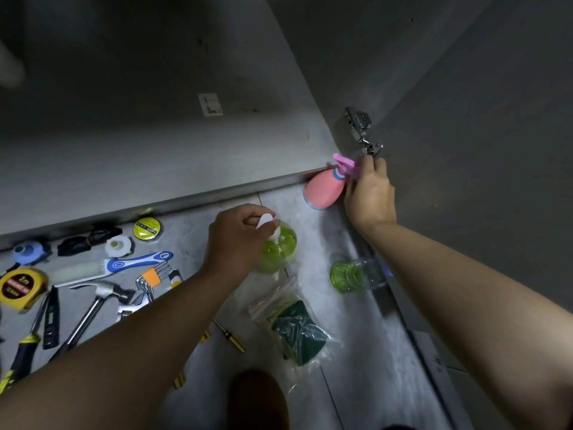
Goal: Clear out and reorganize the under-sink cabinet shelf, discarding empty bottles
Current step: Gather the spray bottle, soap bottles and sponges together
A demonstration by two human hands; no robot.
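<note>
My left hand (237, 240) grips the white pump top of a green soap bottle (279, 249) standing on the tiled floor. My right hand (370, 193) holds the pink trigger head of a pink spray bottle (324, 189), tilted at the cabinet's front right corner. A clear bottle with green rings (356, 274) lies on the floor by the open cabinet door (480, 150). The grey cabinet shelf (155, 119) looks bare apart from a small white label (210, 104).
Tools lie on the floor at left: a yellow tape measure (20, 287), a hammer (102, 299), hex keys (152, 277), a blue-handled brush (124, 266), tape rolls (148, 228), screwdrivers (231, 335). A plastic bag with green scouring pads (297, 330) lies in the middle. A door hinge (361, 128) sticks out above my right hand.
</note>
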